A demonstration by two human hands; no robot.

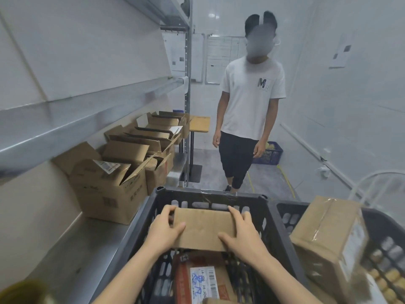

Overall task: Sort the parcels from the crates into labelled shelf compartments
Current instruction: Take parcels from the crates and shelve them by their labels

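Fingers (169,210) of the left hand (163,230) and right hand (243,236) curl round a flat cardboard parcel (203,229) above the black crate (210,194).

The small parcel (203,229) is plain brown cardboard, matt and faintly fibrous. The crate (270,218) is black moulded plastic with a dull sheen and a strip of shiny clear tape (219,194) on its far rim, and the reddish parcel (184,279) is printed card bearing a smooth white paper label (203,281). The shelving (87,110) is smooth grey sheet metal with a soft gleam and carries open boxes (109,189) of matt corrugated cardboard, while the large box (326,235) is the same cardboard crossed by glossy tape. The wall (219,25) is white and glossy, the floor (212,172) grey, matt and rough, and the T-shirt (245,106) soft white cloth.
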